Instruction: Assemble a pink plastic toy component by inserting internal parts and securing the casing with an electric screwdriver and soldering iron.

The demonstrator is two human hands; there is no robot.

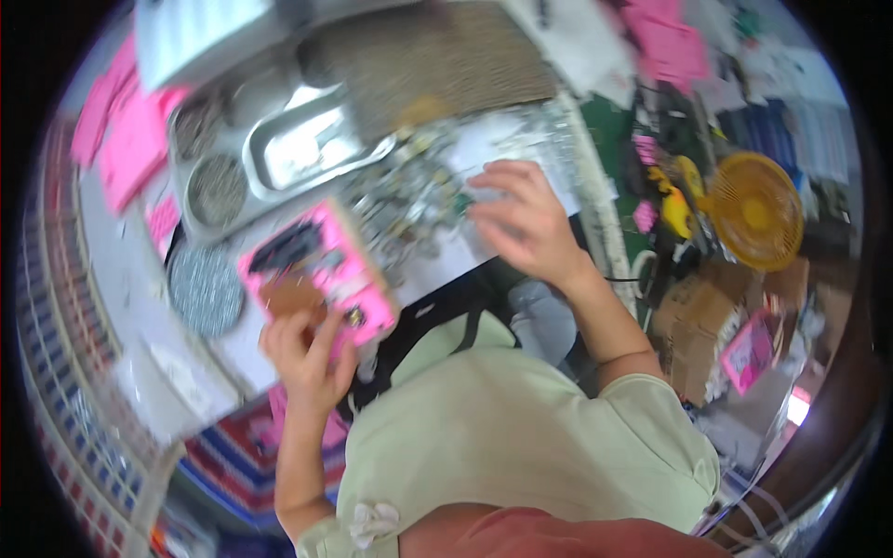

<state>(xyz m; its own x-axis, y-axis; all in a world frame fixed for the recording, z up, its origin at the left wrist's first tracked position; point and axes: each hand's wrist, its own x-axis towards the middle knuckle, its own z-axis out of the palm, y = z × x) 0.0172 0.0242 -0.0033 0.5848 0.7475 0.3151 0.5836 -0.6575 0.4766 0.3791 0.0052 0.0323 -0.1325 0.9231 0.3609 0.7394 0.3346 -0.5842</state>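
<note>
A bright pink foam box or tray lies tilted on the table to the left. In it are a dark bundle, a flat brown piece and a small gold-coloured part. My left hand is at the near edge of the box, its fingers bent against the brown piece. What is between those fingers is blurred. My right hand is raised beside a loose heap of small shiny pieces, some in clear wrapping. Its fingers are spread, with nothing visible in them.
Behind the box stands a metal compartment tray with small grey parts. A round grey disc-like bundle sits at left, near pink sheets. Corrugated cardboard lies at the back. To the right are a yellow basket and a cardboard box.
</note>
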